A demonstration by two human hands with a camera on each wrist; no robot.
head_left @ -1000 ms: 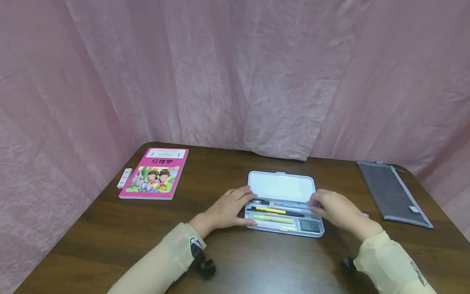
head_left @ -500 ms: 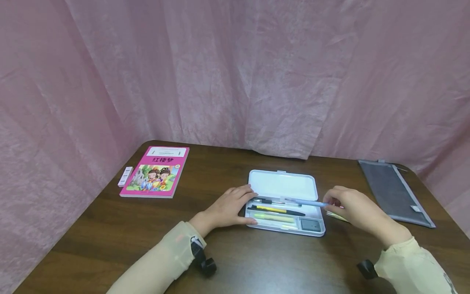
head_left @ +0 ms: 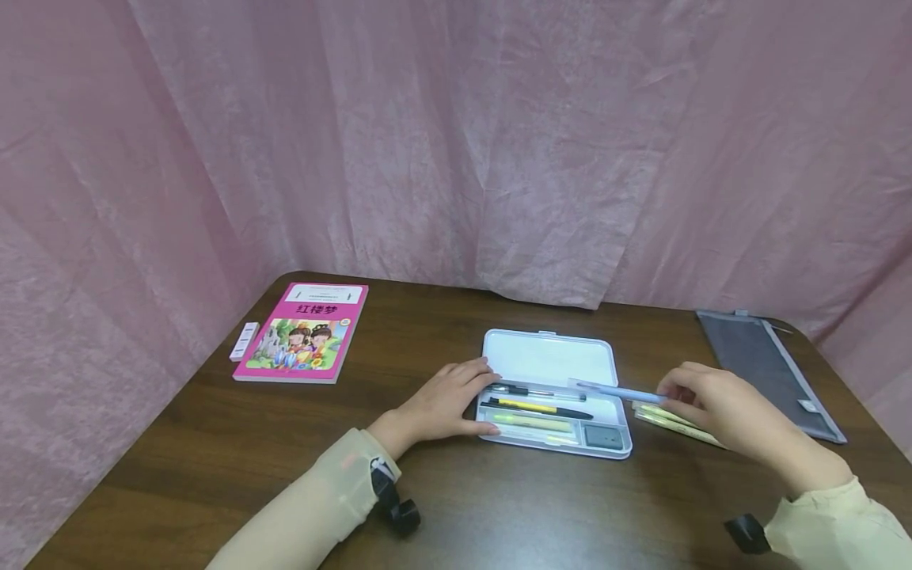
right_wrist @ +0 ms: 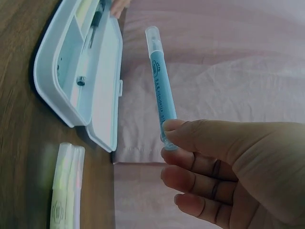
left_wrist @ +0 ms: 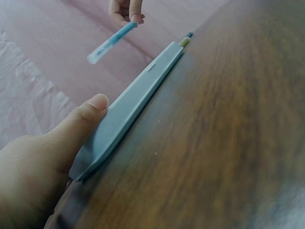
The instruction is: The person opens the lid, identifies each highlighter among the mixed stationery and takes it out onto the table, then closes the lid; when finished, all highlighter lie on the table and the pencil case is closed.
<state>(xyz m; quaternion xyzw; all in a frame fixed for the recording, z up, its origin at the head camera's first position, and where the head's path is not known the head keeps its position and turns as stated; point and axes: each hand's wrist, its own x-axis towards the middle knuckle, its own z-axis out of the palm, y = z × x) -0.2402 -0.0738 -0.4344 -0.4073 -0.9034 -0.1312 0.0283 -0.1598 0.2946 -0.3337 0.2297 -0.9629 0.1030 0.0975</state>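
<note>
A white pencil case (head_left: 549,356) lies with its lid back on the wooden table. My left hand (head_left: 445,404) holds its left end, the thumb (left_wrist: 99,102) at the front rim and the fingers at the far side. Inside are a black pen (head_left: 523,391), a yellow-and-black pen (head_left: 541,408), a pale yellow highlighter (head_left: 530,422) and a dark square piece (head_left: 602,436) in a small compartment. To the right of the case, my right hand (head_left: 720,404) pinches a blue highlighter (right_wrist: 163,90) by one end, its clear cap pointing away from the fingers.
Pale highlighters (head_left: 673,421) lie side by side on the table right of the case, partly under my right hand. A grey mesh pouch (head_left: 762,368) lies farther right. At the left are a pink book (head_left: 302,336) and a small white box (head_left: 245,342). Pink curtain (head_left: 456,158) hangs behind.
My right hand has lifted the blue highlighter out of the case and carried it right. The pale highlighters on the table have come into view. My left hand stays on the case.
</note>
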